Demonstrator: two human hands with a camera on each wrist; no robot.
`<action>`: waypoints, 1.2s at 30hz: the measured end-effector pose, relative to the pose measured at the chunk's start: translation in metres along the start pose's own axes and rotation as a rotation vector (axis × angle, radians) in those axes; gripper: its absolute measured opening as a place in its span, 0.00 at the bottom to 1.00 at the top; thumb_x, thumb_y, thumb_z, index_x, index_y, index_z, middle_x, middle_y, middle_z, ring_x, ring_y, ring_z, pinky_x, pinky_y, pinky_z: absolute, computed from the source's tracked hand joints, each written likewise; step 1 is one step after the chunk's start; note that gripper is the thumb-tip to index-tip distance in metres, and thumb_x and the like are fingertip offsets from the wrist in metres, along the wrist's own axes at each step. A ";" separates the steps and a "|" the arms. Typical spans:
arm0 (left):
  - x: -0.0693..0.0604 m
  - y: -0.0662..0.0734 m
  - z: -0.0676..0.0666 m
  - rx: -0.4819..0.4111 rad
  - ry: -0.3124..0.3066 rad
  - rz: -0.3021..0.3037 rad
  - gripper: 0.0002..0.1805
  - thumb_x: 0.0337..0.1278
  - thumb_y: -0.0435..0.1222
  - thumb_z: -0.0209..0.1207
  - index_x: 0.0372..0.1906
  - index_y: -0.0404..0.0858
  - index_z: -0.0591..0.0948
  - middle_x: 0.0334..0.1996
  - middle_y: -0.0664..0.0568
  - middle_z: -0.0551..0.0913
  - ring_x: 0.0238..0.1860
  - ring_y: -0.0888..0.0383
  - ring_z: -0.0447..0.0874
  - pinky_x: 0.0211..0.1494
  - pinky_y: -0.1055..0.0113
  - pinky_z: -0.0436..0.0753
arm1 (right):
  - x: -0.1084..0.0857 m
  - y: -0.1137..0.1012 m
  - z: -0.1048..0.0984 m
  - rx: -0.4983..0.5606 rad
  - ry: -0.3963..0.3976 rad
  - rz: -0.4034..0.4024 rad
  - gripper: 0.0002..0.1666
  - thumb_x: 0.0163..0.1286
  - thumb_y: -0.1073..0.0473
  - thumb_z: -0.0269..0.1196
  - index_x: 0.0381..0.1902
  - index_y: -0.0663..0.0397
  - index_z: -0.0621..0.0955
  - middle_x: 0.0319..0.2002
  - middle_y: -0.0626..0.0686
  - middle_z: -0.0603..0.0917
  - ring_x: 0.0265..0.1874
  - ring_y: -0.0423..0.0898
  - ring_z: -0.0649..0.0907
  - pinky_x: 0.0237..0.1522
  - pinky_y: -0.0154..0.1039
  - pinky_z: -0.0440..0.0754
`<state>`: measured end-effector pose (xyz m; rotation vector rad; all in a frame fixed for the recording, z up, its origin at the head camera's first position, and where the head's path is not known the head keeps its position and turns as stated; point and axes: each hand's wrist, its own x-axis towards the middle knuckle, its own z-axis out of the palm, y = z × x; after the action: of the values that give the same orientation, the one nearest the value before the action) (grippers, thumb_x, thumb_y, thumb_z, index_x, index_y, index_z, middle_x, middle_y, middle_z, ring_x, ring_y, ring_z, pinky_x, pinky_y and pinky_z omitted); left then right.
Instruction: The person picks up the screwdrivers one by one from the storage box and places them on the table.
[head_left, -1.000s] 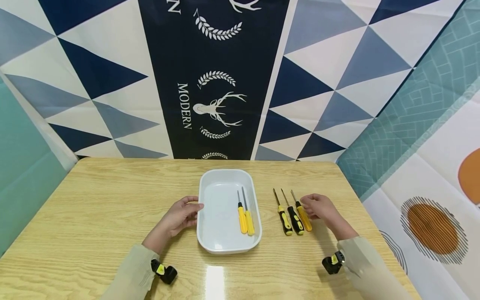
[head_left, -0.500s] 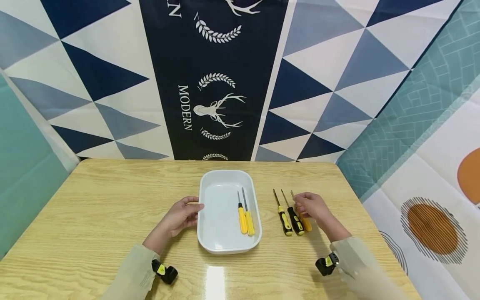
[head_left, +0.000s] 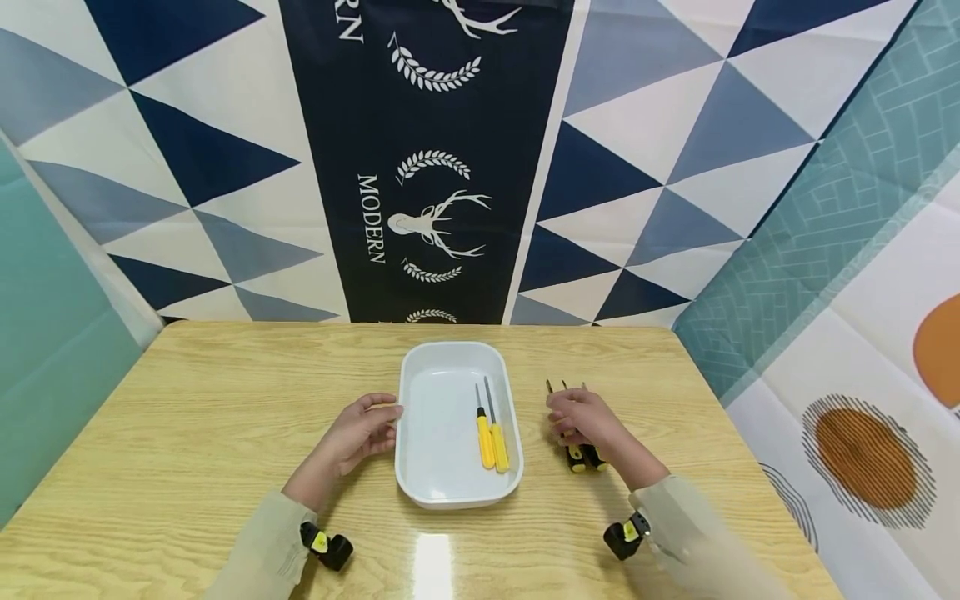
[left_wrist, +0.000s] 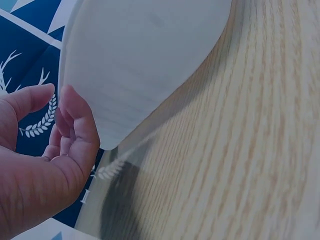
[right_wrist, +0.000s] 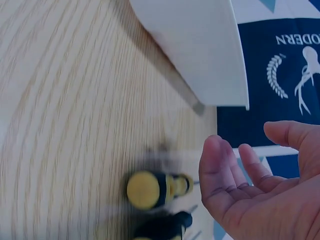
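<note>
A white tray stands mid-table, with two yellow-handled screwdrivers lying at its right side. My left hand holds the tray's left rim; in the left wrist view, the thumb is on one side of the rim and the fingers on the other. To the right of the tray, my right hand hovers over a row of three screwdrivers, covering most of them. Two black-and-yellow screwdriver handles show below it. The right wrist view shows its thumb and fingers apart, holding nothing, beside a screwdriver.
The wooden table extends left and right of the tray. Behind it hangs a patterned cloth, and another cloth hangs at the right. Each wrist wears a small black camera.
My right hand has moved left across the row of screwdrivers, from beside the rightmost one to above the leftmost. The left hand has stayed at the tray rim.
</note>
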<state>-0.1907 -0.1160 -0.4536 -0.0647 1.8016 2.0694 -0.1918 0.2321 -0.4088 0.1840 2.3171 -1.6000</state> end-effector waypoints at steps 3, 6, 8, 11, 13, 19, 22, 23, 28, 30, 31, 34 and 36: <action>-0.004 0.003 -0.002 0.017 0.021 0.006 0.29 0.61 0.37 0.56 0.62 0.30 0.60 0.25 0.57 0.77 0.25 0.64 0.77 0.34 0.72 0.82 | 0.002 -0.002 0.009 0.009 -0.020 0.012 0.23 0.71 0.54 0.50 0.57 0.65 0.68 0.34 0.53 0.76 0.27 0.43 0.77 0.34 0.42 0.82; -0.008 0.007 -0.003 0.040 0.049 0.028 0.29 0.62 0.36 0.55 0.63 0.30 0.60 0.29 0.55 0.76 0.27 0.64 0.78 0.35 0.72 0.82 | 0.004 -0.002 0.017 0.005 -0.016 0.019 0.23 0.71 0.54 0.52 0.57 0.64 0.69 0.36 0.55 0.77 0.27 0.44 0.79 0.33 0.42 0.83; -0.011 0.011 -0.004 0.049 0.076 0.045 0.29 0.62 0.36 0.55 0.63 0.29 0.60 0.33 0.53 0.76 0.29 0.63 0.78 0.38 0.71 0.82 | 0.006 -0.002 0.022 0.005 -0.013 0.027 0.24 0.70 0.53 0.53 0.57 0.63 0.70 0.39 0.58 0.78 0.29 0.45 0.81 0.33 0.42 0.84; -0.014 0.017 -0.004 0.067 0.112 0.072 0.29 0.62 0.36 0.55 0.63 0.29 0.60 0.38 0.52 0.75 0.34 0.61 0.76 0.44 0.68 0.82 | 0.007 -0.002 0.028 0.008 -0.002 0.044 0.25 0.69 0.53 0.55 0.58 0.63 0.70 0.44 0.62 0.79 0.31 0.47 0.83 0.33 0.42 0.84; -0.016 0.021 -0.004 0.085 0.131 0.091 0.28 0.61 0.35 0.55 0.62 0.30 0.61 0.40 0.51 0.74 0.36 0.60 0.76 0.47 0.66 0.82 | 0.007 -0.003 0.032 0.006 0.002 0.055 0.25 0.69 0.53 0.56 0.58 0.62 0.70 0.45 0.62 0.79 0.31 0.48 0.83 0.33 0.42 0.84; -0.022 0.035 0.002 0.135 0.159 0.123 0.25 0.60 0.34 0.55 0.61 0.34 0.63 0.42 0.51 0.73 0.39 0.60 0.74 0.51 0.62 0.81 | 0.008 -0.007 0.039 0.008 -0.013 0.065 0.26 0.68 0.52 0.56 0.58 0.61 0.70 0.44 0.60 0.80 0.30 0.46 0.82 0.33 0.41 0.84; -0.023 0.041 0.006 0.126 0.152 0.132 0.26 0.60 0.33 0.54 0.62 0.35 0.61 0.44 0.50 0.74 0.39 0.60 0.75 0.51 0.61 0.81 | 0.009 -0.008 0.042 0.005 -0.008 0.072 0.26 0.68 0.52 0.57 0.58 0.60 0.71 0.43 0.59 0.80 0.30 0.45 0.82 0.33 0.41 0.84; -0.023 0.042 0.008 0.114 0.145 0.138 0.27 0.60 0.33 0.54 0.62 0.35 0.60 0.44 0.49 0.74 0.39 0.60 0.75 0.50 0.61 0.81 | 0.009 -0.008 0.043 0.002 -0.006 0.074 0.26 0.67 0.51 0.57 0.58 0.60 0.71 0.43 0.59 0.80 0.30 0.45 0.82 0.33 0.41 0.84; -0.021 0.048 0.020 0.098 0.083 0.135 0.28 0.60 0.31 0.53 0.64 0.33 0.58 0.44 0.47 0.74 0.38 0.60 0.76 0.47 0.63 0.82 | 0.010 -0.007 0.046 -0.012 -0.004 0.078 0.26 0.67 0.52 0.57 0.58 0.60 0.71 0.42 0.59 0.80 0.31 0.46 0.83 0.32 0.40 0.84; -0.020 0.050 0.026 0.120 0.055 0.128 0.28 0.60 0.32 0.53 0.63 0.33 0.58 0.44 0.47 0.74 0.39 0.58 0.76 0.47 0.64 0.83 | 0.010 -0.007 0.047 -0.015 -0.004 0.077 0.25 0.67 0.52 0.57 0.58 0.60 0.71 0.41 0.59 0.80 0.30 0.45 0.82 0.31 0.40 0.83; -0.019 0.051 0.029 0.132 0.045 0.126 0.28 0.60 0.32 0.53 0.63 0.33 0.59 0.44 0.46 0.74 0.40 0.58 0.76 0.47 0.64 0.83 | 0.011 -0.007 0.048 -0.015 -0.003 0.078 0.25 0.68 0.52 0.57 0.58 0.60 0.71 0.41 0.59 0.80 0.30 0.45 0.82 0.31 0.39 0.83; -0.016 0.055 0.039 0.167 0.033 0.115 0.27 0.60 0.33 0.55 0.62 0.32 0.60 0.45 0.44 0.73 0.42 0.54 0.76 0.47 0.61 0.83 | 0.011 -0.008 0.049 -0.004 -0.006 0.080 0.25 0.68 0.53 0.56 0.58 0.60 0.71 0.41 0.59 0.80 0.30 0.45 0.82 0.30 0.38 0.83; -0.013 0.057 0.046 0.195 0.046 0.090 0.27 0.59 0.34 0.56 0.61 0.33 0.61 0.45 0.43 0.72 0.44 0.51 0.75 0.47 0.59 0.83 | 0.012 -0.008 0.050 0.001 -0.010 0.079 0.25 0.68 0.53 0.56 0.59 0.60 0.70 0.41 0.59 0.80 0.31 0.45 0.82 0.29 0.37 0.82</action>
<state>-0.1873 -0.0803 -0.3879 0.0234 2.0592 1.9548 -0.1959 0.1819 -0.4216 0.2641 2.2719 -1.5604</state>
